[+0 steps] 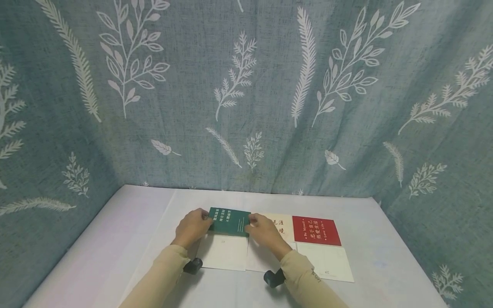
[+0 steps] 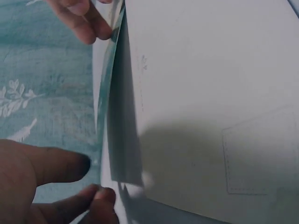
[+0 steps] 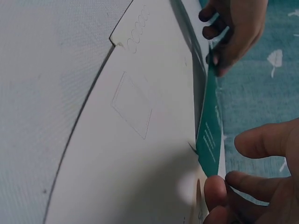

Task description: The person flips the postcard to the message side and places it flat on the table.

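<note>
A green postcard with white lettering is held by its two short ends, tilted with its near edge off the table. My left hand grips its left end, and my right hand holds the right end between thumb and fingers. In the right wrist view the green postcard shows nearly edge-on. Below it lies a white card. Beneath my right forearm, another white card is partly hidden. A cream card with brown characters is partly covered by my right hand.
Right of the cream card lies a red card with white lettering. A third white card lies below it. The white table meets a leaf-patterned blue-green curtain at the back and sides. Dark straps circle both wrists.
</note>
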The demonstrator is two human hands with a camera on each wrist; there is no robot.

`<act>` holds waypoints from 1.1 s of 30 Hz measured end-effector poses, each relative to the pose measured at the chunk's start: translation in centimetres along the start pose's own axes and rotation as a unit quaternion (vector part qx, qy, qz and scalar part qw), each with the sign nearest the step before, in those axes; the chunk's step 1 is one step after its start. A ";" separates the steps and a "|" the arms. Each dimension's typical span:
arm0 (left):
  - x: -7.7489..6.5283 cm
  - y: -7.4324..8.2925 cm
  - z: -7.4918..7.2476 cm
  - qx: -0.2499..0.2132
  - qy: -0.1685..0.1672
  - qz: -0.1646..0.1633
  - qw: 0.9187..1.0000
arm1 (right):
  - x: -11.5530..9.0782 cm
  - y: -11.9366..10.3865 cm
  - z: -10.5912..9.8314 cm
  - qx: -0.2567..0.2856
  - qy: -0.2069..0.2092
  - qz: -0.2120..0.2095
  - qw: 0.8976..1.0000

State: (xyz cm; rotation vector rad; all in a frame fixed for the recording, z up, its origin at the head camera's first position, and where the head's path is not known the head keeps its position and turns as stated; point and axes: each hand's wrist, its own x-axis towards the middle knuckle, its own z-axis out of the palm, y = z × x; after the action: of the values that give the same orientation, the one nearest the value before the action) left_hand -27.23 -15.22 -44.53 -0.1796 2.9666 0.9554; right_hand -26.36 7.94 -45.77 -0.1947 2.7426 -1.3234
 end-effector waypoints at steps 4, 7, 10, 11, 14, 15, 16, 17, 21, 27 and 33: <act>0.0 -0.2 -0.2 -0.039 0.027 -0.003 0.999 | 0.0 0.1 -0.1 0.003 0.003 0.003 1.000; 0.1 -0.4 -0.2 -0.069 0.036 -0.007 0.997 | 0.0 0.2 0.0 0.006 0.001 0.001 1.000; 0.0 -0.5 -0.3 -0.101 0.036 -0.009 0.994 | 0.0 0.3 0.0 0.009 -0.001 -0.001 1.000; -0.1 -0.5 -0.3 -0.110 0.035 -0.007 0.993 | 0.0 0.3 0.0 0.012 -0.002 0.000 1.000; -0.3 -0.4 -0.4 -0.133 0.028 -0.003 0.991 | 0.1 0.3 0.0 0.015 0.001 0.003 1.000; -0.4 -0.4 -0.5 -0.139 0.024 -0.004 0.990 | 0.2 0.4 0.0 0.015 0.003 0.006 1.000; -0.4 -0.4 -0.5 -0.146 0.020 -0.007 0.989 | 0.2 0.4 0.0 0.015 0.004 0.008 1.000; -0.4 -0.4 -0.5 -0.151 0.018 -0.009 0.988 | 0.3 0.5 0.0 0.015 0.005 0.010 1.000; -0.6 -0.5 -0.9 -0.177 0.020 -0.017 0.984 | 0.4 0.6 0.1 0.025 0.008 0.008 1.000; -1.2 -0.4 -2.0 -0.235 0.036 -0.027 0.971 | 0.3 0.6 -0.2 0.042 0.017 -0.005 0.999; -1.7 0.6 -2.5 -0.230 0.053 -0.009 0.972 | 0.0 0.9 -1.2 0.084 0.038 -0.005 0.996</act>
State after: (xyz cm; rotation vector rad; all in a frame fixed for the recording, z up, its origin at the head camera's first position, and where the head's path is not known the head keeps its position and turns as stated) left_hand -25.56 -16.00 -42.04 -0.2709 2.7715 1.6654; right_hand -26.54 9.40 -45.70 -0.1481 2.6759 -1.5857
